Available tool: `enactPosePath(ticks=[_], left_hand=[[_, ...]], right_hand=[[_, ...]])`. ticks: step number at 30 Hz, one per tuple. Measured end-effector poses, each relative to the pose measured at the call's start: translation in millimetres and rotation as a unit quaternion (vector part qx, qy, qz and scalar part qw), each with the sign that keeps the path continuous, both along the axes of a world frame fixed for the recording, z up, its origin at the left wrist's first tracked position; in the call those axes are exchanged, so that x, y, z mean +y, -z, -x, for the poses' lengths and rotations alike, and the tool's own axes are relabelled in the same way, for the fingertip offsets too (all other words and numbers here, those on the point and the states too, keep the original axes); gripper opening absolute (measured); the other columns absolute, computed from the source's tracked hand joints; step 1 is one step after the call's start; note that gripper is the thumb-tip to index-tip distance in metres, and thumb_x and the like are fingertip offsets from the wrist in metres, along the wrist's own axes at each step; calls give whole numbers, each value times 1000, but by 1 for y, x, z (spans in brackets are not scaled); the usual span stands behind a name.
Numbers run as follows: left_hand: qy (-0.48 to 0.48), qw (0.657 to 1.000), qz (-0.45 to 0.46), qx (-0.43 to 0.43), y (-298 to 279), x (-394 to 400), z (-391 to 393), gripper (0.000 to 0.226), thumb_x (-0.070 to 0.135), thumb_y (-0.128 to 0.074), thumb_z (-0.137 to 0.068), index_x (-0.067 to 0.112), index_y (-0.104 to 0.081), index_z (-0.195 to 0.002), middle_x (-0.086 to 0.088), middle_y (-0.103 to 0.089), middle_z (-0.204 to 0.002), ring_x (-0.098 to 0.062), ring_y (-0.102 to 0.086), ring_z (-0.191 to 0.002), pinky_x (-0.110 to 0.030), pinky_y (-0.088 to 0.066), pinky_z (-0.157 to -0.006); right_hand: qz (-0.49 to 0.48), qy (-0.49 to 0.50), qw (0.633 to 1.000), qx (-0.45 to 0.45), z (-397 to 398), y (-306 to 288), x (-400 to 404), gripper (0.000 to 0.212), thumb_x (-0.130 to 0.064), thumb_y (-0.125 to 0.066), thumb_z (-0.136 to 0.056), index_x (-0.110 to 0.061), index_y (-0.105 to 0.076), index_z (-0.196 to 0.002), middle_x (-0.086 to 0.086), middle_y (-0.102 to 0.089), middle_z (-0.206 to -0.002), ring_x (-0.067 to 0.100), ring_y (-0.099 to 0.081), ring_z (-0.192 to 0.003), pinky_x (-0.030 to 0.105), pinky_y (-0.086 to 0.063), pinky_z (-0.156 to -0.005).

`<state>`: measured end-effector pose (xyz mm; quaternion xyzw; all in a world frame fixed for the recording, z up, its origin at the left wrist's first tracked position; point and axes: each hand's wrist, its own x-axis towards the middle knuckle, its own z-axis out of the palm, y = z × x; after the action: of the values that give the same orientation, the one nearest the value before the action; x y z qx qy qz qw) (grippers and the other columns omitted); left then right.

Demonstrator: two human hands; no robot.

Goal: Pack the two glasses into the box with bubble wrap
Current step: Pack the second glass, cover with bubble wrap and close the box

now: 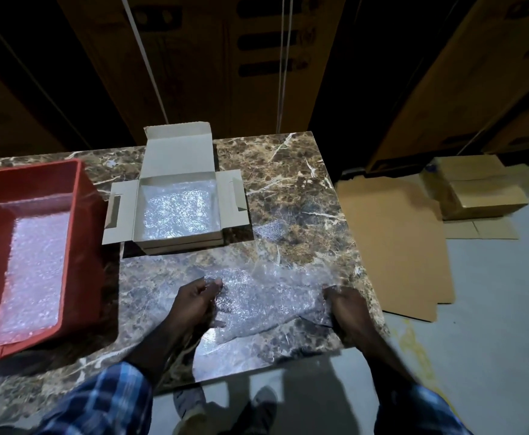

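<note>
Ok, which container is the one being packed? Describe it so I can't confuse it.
On the marble table, look at the far edge, just right of the red crate. The open cardboard box stands there, lid up, side flaps spread, bubble wrap lining its bottom. Unlike the crate, it is pale grey card and smaller.

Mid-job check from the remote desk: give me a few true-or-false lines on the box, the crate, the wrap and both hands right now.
1. The box stands open with bubble wrap lining its bottom. True.
2. Both hands hold the wrap sheet on the table. True: the left hand and right hand grip its two ends.
3. The red crate sits to the right of the box. False: it is on the left.
4. A bare glass stands inside the box. False: only wrap shows there.
5. Flattened cardboard lies on the floor right of the table. True.
</note>
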<state>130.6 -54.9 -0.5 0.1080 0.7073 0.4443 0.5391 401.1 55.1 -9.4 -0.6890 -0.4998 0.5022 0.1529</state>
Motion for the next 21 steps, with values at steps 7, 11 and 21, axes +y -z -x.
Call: enactPosePath(ticks=[7,11,21], left_hand=[[18,995,-23,91,3,17,-7,25,35,-42,-107,16,-40,-91,-22,-70,-72,-34,-70,-56,-38,-53,-49],[85,978,-32,190,-1,19,-4,26,30,-47,-105,15,-41,-85,-7,-68,-59,-20,-66,-47,-26,-42,-40],[378,894,4,240,10,-1,29,65,22,-93,-67,33,-51,-115,3,-76,-88,-9,-72,-71,-34,-60,-71]], right_hand=[[-62,-106,992,-38,-4,6,5,56,-38,-63,-96,-6,-50,-53,6,-48,-41,17,-47,-37,30,-39,-50],[-30,-150,988,-16,-10,0,8,48,-29,-66,-96,-8,-50,-56,10,-51,-42,10,-52,-32,27,-33,-46],[-46,-255,962,-83,-5,-7,7,29,-10,-73,-84,-26,-59,-64,-18,-62,-58,-10,-54,-60,13,-38,-56]])
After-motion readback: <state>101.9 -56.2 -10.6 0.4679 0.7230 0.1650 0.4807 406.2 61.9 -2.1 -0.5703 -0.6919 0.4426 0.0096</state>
